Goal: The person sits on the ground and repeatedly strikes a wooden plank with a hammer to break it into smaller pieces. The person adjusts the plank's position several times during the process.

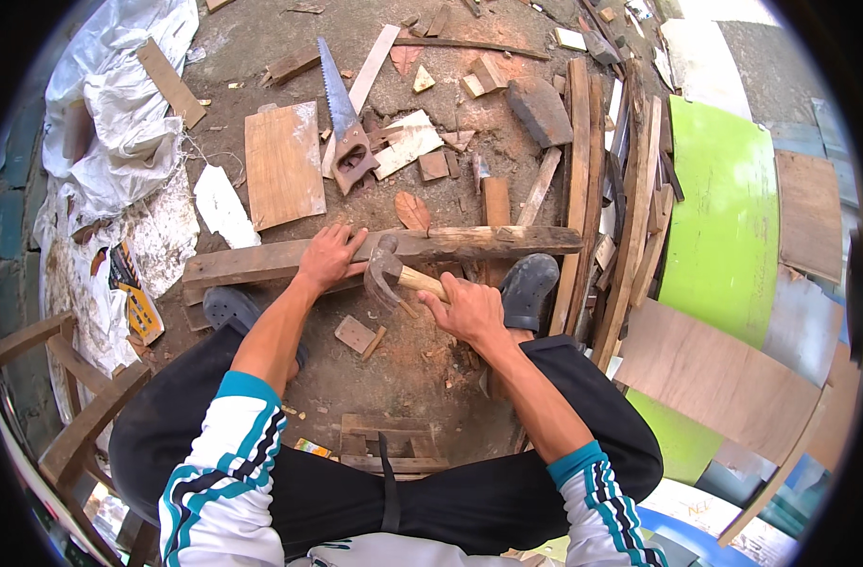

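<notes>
A long, weathered wooden beam (507,242) lies crosswise in front of me, between my two shoes. My left hand (332,257) is closed over the beam left of its middle, thumb stretched along the wood. In my right hand (471,308) is a claw hammer (384,272), gripped by its pale wooden handle. The hammer's metal head overlaps the beam's near side, just right of my left hand; I cannot tell whether it touches the wood. A small upright dark spot shows on the beam's far edge, too small to name.
Beyond the beam lie a handsaw (353,156), a square wooden board (285,165), a grey block (541,111) and several offcuts. Long planks (575,189) run along the right, beside a green panel (719,217). White sacking (119,104) lies left, above a wooden stool (96,425).
</notes>
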A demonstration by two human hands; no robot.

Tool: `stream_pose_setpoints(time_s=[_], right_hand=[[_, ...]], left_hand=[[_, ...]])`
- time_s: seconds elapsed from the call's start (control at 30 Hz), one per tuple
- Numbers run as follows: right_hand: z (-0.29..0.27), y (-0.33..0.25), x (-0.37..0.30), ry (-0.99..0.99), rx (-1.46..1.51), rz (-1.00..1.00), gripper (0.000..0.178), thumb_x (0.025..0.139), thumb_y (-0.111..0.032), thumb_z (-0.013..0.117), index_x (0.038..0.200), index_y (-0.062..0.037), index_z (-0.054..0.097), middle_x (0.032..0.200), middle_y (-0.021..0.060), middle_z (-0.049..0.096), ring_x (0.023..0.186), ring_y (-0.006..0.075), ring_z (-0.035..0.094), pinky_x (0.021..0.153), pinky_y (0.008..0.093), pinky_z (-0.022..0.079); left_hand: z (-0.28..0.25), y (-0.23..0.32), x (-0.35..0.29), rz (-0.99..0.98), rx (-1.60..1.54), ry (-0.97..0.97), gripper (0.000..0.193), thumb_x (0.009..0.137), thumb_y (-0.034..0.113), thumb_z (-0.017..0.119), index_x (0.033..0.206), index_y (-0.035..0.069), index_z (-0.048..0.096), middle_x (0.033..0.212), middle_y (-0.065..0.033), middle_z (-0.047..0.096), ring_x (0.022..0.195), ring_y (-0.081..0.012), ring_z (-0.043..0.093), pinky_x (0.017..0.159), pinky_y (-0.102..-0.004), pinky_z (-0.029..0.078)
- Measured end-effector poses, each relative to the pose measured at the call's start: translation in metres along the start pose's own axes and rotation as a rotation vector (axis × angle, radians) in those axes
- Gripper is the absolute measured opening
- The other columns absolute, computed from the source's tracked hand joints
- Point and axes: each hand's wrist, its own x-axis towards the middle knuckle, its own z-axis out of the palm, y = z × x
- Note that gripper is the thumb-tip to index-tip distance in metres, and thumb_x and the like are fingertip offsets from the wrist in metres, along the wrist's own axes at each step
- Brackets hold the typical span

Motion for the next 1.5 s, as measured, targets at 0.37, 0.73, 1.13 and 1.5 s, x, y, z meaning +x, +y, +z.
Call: stream_pose_setpoints(time_s=[0.37, 0.73, 1.13, 1.5], right_hand=[[0.038, -0.007, -0.052, 0.167, 0.579, 0.564, 0.063, 0.101, -0.058, 0.046, 0.086, 0.0016, 0.060, 0.074, 0.0299, 0.064, 0.078, 0.0500, 0.063, 0.068, 0.0539, 0.046], [0.105, 0.014, -0.069, 0.350, 0.946, 0.706, 0.062, 0.096, -0.056, 0.062, 0.077, 0.0031, 0.059, 0.060, 0.0055, 0.048, 0.061, 0.0157, 0.045, 0.058, 0.0378, 0.040], [0.075, -0.019, -0.061, 0.634, 0.961, 0.465, 0.022, 0.090, -0.014, 0.072, 0.085, 0.0038, 0.061, 0.068, 0.0096, 0.056, 0.060, 0.0181, 0.056, 0.056, 0.0348, 0.043], [0.072, -0.038, -0.055, 0.712, 0.647, 0.442, 0.025, 0.088, -0.019, 0.070, 0.074, 0.0012, 0.063, 0.061, 0.0191, 0.058, 0.053, 0.0283, 0.061, 0.052, 0.0391, 0.045]], left_hand=[[0.007, 0.017, -0.006, -0.055, -0.005, -0.054, 0.073, 0.080, 0.060, 0.071, 0.127, 0.006, 0.057, 0.105, -0.0104, 0.055, 0.100, -0.0269, 0.053, 0.087, -0.0388, 0.043], [0.002, 0.021, 0.005, -0.071, -0.004, -0.134, 0.078, 0.076, 0.067, 0.070, 0.124, 0.006, 0.059, 0.109, -0.0093, 0.056, 0.101, -0.0264, 0.054, 0.088, -0.0387, 0.041], [0.008, 0.015, -0.001, -0.092, -0.003, -0.133, 0.075, 0.075, 0.067, 0.072, 0.122, 0.010, 0.061, 0.111, -0.0072, 0.056, 0.103, -0.0246, 0.054, 0.085, -0.0399, 0.042], [0.010, 0.013, -0.001, -0.083, -0.018, -0.106, 0.075, 0.075, 0.066, 0.072, 0.124, 0.010, 0.059, 0.108, -0.0069, 0.055, 0.103, -0.0246, 0.054, 0.085, -0.0398, 0.042]])
